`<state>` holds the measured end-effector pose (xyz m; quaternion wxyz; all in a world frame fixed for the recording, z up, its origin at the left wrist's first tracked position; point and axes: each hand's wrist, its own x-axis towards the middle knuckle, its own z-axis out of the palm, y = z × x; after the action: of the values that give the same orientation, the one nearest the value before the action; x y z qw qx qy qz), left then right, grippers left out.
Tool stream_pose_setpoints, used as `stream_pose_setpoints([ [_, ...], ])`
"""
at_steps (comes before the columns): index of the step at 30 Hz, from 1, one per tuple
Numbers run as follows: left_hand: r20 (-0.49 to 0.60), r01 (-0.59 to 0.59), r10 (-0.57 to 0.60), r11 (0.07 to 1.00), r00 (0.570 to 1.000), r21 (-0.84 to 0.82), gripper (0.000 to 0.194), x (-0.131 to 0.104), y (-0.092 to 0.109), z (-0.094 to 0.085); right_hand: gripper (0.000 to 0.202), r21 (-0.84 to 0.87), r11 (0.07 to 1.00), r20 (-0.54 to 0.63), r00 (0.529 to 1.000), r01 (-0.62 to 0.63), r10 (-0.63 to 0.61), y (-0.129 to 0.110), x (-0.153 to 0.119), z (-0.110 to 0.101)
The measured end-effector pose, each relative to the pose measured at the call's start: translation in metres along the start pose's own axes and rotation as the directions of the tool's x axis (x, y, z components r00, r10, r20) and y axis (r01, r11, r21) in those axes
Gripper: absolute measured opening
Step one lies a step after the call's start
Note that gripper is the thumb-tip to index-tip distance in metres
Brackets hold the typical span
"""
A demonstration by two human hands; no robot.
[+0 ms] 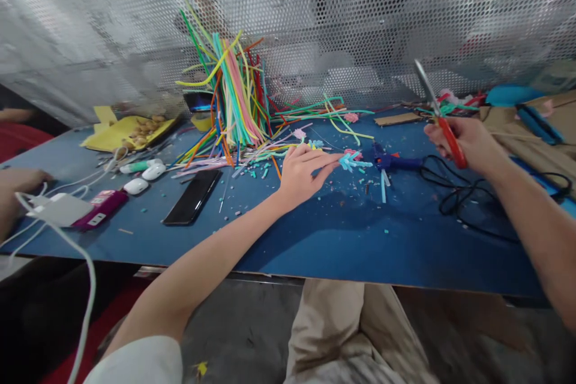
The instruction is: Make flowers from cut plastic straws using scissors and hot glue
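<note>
1. Your left hand [302, 173] lies flat on the blue table [315, 240], fingers stretched forward and close together, the fingertips touching a small light-blue fuzzy pipe-cleaner piece [353, 161].
2. That little piece sits near the middle of the table, just in front of your fingertips, with a pink fuzzy bit [352, 153] right behind it.
3. Your right hand [468, 143] is up off the surface, curled tight around the red handles of a pair of metal scissors [438, 114]; the blades point up and away and look closed, though blur makes that hard to call.
4. Between the two hands rests a blue hot-glue gun [396, 162], its black cord [468, 198] looping off towards your right forearm.
5. Behind your left hand, a tall leaning bundle of multicoloured pipe cleaners [234, 96] stands against the perforated metal screen [360, 18].
6. How far along? Coloured offcuts [258, 169] are scattered across the table, so plenty of cutting looks done; the light-blue piece looks shaped, not yet finished.
7. To your left lie a black smartphone [192, 197], white earbud cases [146, 175] and a white charger block [63, 209].
8. Another person's hand [18, 181] rests at the far left edge, apart from yours.
</note>
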<state>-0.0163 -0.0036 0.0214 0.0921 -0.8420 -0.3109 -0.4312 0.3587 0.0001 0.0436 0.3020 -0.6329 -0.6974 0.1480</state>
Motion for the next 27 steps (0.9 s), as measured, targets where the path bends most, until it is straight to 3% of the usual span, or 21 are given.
stream_pose_setpoints([
  [1,-0.007,0.003,-0.003,1.000,1.000,-0.002,0.023,0.001,0.000,-0.001,0.043,0.120,0.989,0.065,0.993,0.086,-0.094,-0.009,-0.005,0.005],
  [3,-0.032,0.019,-0.020,1.000,0.999,-0.005,0.022,0.002,-0.001,-0.004,0.042,0.182,0.966,0.173,0.961,0.186,-0.218,-0.027,-0.014,0.017],
  [9,-0.144,0.013,-0.025,0.996,0.989,-0.083,0.019,0.005,0.000,-0.009,0.037,0.219,0.953,0.327,0.905,0.207,-0.272,-0.060,-0.032,0.044],
  [16,-0.106,0.039,-0.046,0.997,0.993,-0.064,0.021,0.002,0.002,-0.008,0.035,0.261,0.940,0.380,0.871,0.221,-0.310,-0.069,-0.038,0.047],
  [27,0.006,0.018,-0.018,1.000,1.000,0.025,0.025,0.002,0.006,-0.010,0.036,0.280,0.928,0.325,0.885,0.247,-0.334,-0.068,-0.040,0.060],
])
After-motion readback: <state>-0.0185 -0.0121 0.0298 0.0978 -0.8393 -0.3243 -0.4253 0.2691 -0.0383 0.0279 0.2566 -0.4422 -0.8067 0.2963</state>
